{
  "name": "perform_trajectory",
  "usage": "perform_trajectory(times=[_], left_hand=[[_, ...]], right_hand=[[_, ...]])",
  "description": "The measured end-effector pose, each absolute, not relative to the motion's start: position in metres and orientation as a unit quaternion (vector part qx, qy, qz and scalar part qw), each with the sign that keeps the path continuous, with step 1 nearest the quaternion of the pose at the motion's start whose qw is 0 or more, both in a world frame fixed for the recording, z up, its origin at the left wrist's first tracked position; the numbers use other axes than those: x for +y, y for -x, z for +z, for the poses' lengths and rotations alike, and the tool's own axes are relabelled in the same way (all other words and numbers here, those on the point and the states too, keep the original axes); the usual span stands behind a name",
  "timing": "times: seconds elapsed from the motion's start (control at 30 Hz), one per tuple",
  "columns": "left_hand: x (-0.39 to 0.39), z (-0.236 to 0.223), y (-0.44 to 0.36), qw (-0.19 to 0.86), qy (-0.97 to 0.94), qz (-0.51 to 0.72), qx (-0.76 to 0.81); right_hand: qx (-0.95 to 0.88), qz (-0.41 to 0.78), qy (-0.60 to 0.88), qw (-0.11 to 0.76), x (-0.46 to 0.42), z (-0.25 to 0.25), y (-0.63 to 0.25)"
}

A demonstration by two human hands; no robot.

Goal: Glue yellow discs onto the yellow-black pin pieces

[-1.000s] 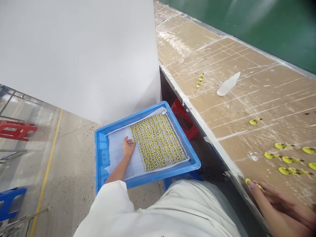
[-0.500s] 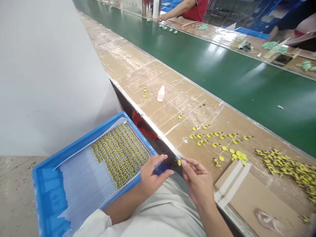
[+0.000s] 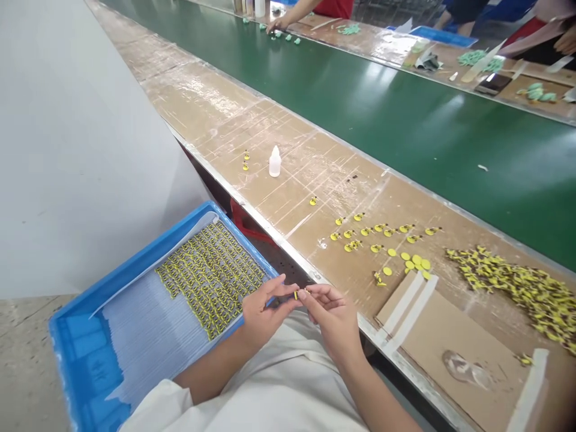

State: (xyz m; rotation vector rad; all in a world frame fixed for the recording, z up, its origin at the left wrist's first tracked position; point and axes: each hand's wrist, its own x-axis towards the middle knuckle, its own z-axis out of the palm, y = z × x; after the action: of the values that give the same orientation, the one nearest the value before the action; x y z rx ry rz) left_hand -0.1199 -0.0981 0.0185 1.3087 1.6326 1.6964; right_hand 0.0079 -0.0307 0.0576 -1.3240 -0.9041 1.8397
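Small yellow piece (image 3: 296,294) between 2 hands, just off table (image 3: 216,138) edge; right hand (image 3: 333,321) pinching it, left hand (image 3: 263,313) at its left end, cannot tell if gripping; long axis seemingly runs hand to hand; left hand nearer blue tray (image 3: 85,339); piece mostly hidden, outline unclear; tray's near end cut off below

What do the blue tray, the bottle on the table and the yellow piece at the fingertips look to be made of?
Tray: probably molded plastic, semi-gloss, from its even color and rounded corners. Bottle: likely plastic; it looks smooth and translucent, with a tapered tip. Yellow piece: perhaps plastic, from its bright color, but too small to tell its finish.
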Motion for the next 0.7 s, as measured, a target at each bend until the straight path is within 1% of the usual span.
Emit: perform_trajectory(times=[0.27,0.33,0.4,0.47,0.57,0.63,0.7], left_hand=[[-0.100,0.021,0.119,0.204,-0.476,0.606,0.604],[-0.103,0.021,0.123,0.215,-0.460,0.604,0.614],[-0.111,0.017,0.135,0.230,-0.413,0.611,0.635],[-0.126,0.007,0.161,0.223,-0.332,0.612,0.683],[-0.163,-0.024,0.218,0.157,-0.181,0.568,0.788],[-0.196,-0.050,0.258,0.104,-0.086,0.539,0.832],[-0.229,-0.074,0.291,0.069,-0.030,0.518,0.852]], right_hand=[[-0.350,0.734,0.500,0.296,-0.030,0.057,-0.007],[-0.381,0.736,0.484,0.280,-0.032,0.055,-0.008],[-0.441,0.706,0.475,0.285,-0.031,0.051,-0.012],[-0.530,0.612,0.497,0.312,-0.022,0.045,-0.021],[-0.672,0.362,0.552,0.337,0.005,0.040,-0.041],[-0.735,0.216,0.552,0.327,0.029,0.041,-0.051],[-0.772,0.124,0.544,0.306,0.051,0.044,-0.054]])
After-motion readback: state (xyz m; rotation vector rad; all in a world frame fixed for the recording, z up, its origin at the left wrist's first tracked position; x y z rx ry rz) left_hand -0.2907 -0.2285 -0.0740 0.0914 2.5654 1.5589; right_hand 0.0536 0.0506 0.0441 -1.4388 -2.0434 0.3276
